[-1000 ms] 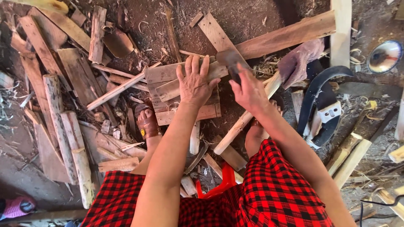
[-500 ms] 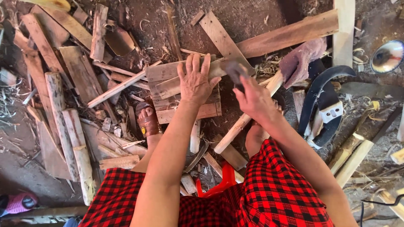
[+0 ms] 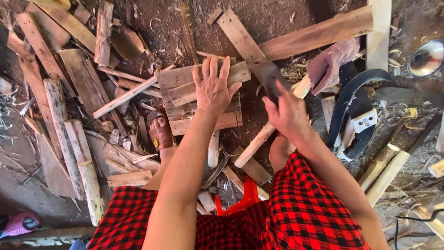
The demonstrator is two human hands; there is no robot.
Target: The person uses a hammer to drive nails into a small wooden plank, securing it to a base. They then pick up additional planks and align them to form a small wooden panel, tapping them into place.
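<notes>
My left hand (image 3: 212,88) lies flat, fingers spread, on a short wooden board (image 3: 185,88) that rests on a stack of planks on the dirt ground. Just right of the board, my right hand (image 3: 287,113) is closed around the handle of a dark-bladed chopping tool (image 3: 268,78), whose blade is raised and blurred. My left foot in a brown sandal (image 3: 160,132) sits beside the planks. My lap is covered by red and black checked cloth (image 3: 296,217).
Scrap planks and round sticks (image 3: 69,139) lie scattered at the left and around the feet. A long plank (image 3: 319,32) runs at the upper right. A black curved object (image 3: 356,111) and a shiny metal bowl (image 3: 425,58) are at the right. A red stool edge (image 3: 240,203) shows between my knees.
My right hand with the chopping tool has drawn back toward me and to the right, away from the board. The left hand stays pressed on the board.
</notes>
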